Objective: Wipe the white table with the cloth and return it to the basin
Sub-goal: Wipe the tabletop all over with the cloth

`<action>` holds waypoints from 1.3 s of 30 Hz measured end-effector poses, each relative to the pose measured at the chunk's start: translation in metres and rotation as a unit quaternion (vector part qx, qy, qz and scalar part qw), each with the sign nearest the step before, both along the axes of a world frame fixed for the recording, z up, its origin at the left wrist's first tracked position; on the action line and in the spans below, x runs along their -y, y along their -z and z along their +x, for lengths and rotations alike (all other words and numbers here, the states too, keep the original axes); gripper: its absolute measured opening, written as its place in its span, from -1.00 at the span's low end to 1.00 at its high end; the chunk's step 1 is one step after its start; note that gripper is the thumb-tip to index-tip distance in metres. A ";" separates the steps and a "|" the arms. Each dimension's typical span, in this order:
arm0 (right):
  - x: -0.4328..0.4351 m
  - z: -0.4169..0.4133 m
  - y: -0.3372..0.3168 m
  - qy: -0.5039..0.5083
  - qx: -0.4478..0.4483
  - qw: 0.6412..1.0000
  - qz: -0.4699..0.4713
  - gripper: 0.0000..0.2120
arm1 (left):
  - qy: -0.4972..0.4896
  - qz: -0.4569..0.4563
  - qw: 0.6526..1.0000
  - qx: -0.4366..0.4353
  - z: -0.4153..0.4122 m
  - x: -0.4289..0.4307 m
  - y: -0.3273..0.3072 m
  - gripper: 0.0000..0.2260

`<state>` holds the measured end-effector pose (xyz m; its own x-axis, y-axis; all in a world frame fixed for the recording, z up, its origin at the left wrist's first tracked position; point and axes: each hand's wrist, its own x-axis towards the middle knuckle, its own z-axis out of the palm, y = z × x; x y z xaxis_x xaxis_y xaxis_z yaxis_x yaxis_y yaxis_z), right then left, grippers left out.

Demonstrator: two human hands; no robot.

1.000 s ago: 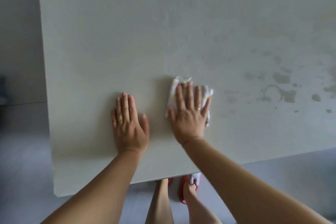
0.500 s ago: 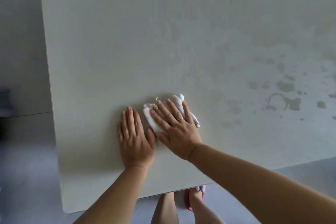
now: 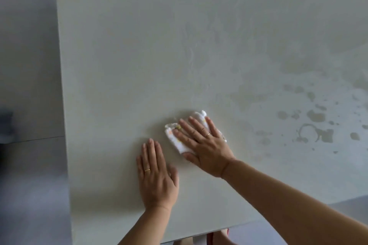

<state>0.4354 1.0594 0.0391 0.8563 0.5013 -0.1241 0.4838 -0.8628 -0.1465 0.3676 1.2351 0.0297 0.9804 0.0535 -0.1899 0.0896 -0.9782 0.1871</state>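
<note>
Cloth [image 3: 180, 142] lies bunched on the white table [image 3: 119, 65], pinned flat under the right hand [image 3: 203, 145], at about 1 o'clock from the left hand [image 3: 157, 177]. A second ago the right hand's fingers pointed straight away from the person. It has since swept the cloth in toward the left hand, and the fingers now slant toward 10 o'clock. Since half a second ago it has drawn slightly off, so a narrow strip of bare table shows between the two hands. The right hand's fingers are straight and spread, pressing the cloth down rather than gripping it. The left hand has stayed put, palm down and fingers straight, holding nothing.

Judging from this, the stroke is working only the near patch. The dried marks [image 3: 314, 131] at 3 o'clock from the cloth look untouched, so wiping seems far from done. The basin is out of view.

Count: two hands, one cloth, one table, one ring [image 3: 147, 169] on the left hand and one on the right. The marks are too scattered to number, though one is ring-shaped.
</note>
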 end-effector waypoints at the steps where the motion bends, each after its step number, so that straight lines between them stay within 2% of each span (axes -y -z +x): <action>1: 0.012 0.012 -0.001 0.052 0.004 0.999 -0.009 -0.42 | 0.002 -0.001 1.000 0.001 0.000 -0.001 0.001 -0.42; 4: 0.003 0.025 -0.003 0.294 -0.015 0.956 0.005 -0.40 | 0.005 -0.004 1.000 0.004 0.001 -0.001 0.000 -0.41; 5: -0.014 0.022 -0.002 0.332 -0.018 0.943 0.009 -0.39 | 0.005 -0.003 1.000 0.004 0.001 -0.001 0.001 -0.41; 6: -0.031 0.016 -0.001 0.328 -0.023 0.944 0.015 -0.38 | 0.005 -0.003 1.000 0.002 0.001 0.000 0.001 -0.41; 7: -0.043 0.010 0.000 0.284 -0.022 0.958 0.019 -0.37 | 0.005 -0.003 1.000 0.002 0.001 0.001 0.001 -0.41; 10: -0.020 0.017 0.002 0.053 -0.001 0.999 0.004 -0.39 | 0.003 -0.001 1.000 0.006 0.001 -0.001 0.001 -0.42; 11: -0.004 0.026 0.001 0.018 0.002 1.000 -0.010 -0.39 | 0.003 -0.002 1.000 0.008 0.002 -0.001 0.001 -0.42; 12: 0.012 0.037 0.001 0.029 0.003 0.999 -0.022 -0.39 | 0.003 -0.003 1.000 0.009 0.002 -0.001 0.000 -0.42; 14: 0.033 0.058 0.001 0.188 -0.020 0.982 -0.016 -0.39 | 0.001 -0.005 1.000 0.006 0.001 -0.001 0.000 -0.43; 16: 0.020 0.067 0.001 0.363 -0.041 0.931 0.006 -0.40 | -0.002 -0.011 1.000 0.004 0.001 -0.002 -0.001 -0.43; 17: 0.003 0.067 0.000 0.402 -0.048 0.914 0.011 -0.39 | -0.003 -0.013 1.000 0.003 0.001 -0.002 -0.001 -0.43; 18: -0.015 0.062 -0.002 0.390 -0.051 0.919 0.018 -0.37 | -0.005 -0.015 1.000 0.002 0.001 -0.002 -0.002 -0.43; 19: -0.029 0.055 -0.004 0.337 -0.051 0.940 0.028 -0.36 | -0.005 -0.017 1.000 0.001 0.002 -0.001 -0.004 -0.43; 21: -0.032 0.043 -0.006 0.164 -0.037 0.985 0.033 -0.38 | -0.002 -0.022 1.000 0.000 0.007 0.002 -0.010 -0.44; 23: -0.006 0.054 -0.006 0.055 -0.010 0.998 0.017 -0.39 | 0.006 -0.034 0.999 0.015 0.019 0.003 -0.017 -0.45; 25: 0.021 0.077 -0.002 0.108 -0.001 0.994 -0.009 -0.36 | 0.016 -0.045 0.998 0.039 0.041 0.003 -0.021 -0.45; 28: 0.022 0.102 0.001 0.326 -0.040 0.944 0.001 -0.39 | 0.025 -0.046 0.996 0.066 0.092 0.006 -0.022 -0.45; 29: 0.007 0.099 0.001 0.356 -0.041 0.934 0.006 -0.39 | 0.024 -0.042 0.996 0.075 0.111 0.007 -0.020 -0.45; 30: -0.009 0.092 0.000 0.340 -0.037 0.940 0.013 -0.39 | 0.019 -0.036 0.996 0.082 0.128 0.007 -0.017 -0.46; 31: -0.023 0.081 -0.001 0.282 -0.034 0.958 0.025 -0.40 | 0.011 -0.032 0.996 0.085 0.141 0.007 -0.014 -0.47; 33: -0.022 0.068 -0.001 0.101 -0.018 0.994 0.024 -0.43 | -0.010 -0.031 0.997 0.073 0.159 0.004 -0.006 -0.48; 34: -0.007 0.075 -0.001 0.031 -0.009 0.999 0.008 -0.44 | -0.017 -0.030 0.997 0.066 0.162 0.003 -0.003 -0.47; 35: 0.009 0.086 0.000 0.007 0.000 1.000 -0.007 -0.43 | -0.019 -0.027 0.997 0.063 0.163 0.002 -0.002 -0.47; 37: 0.036 0.112 0.002 0.088 0.002 0.996 -0.014 -0.41 | -0.016 -0.019 0.998 0.057 0.162 0.002 0.001 -0.46; 39: 0.037 0.125 0.004 0.255 -0.030 0.967 0.003 -0.41 | -0.017 -0.012 0.998 0.054 0.162 0.003 0.002 -0.46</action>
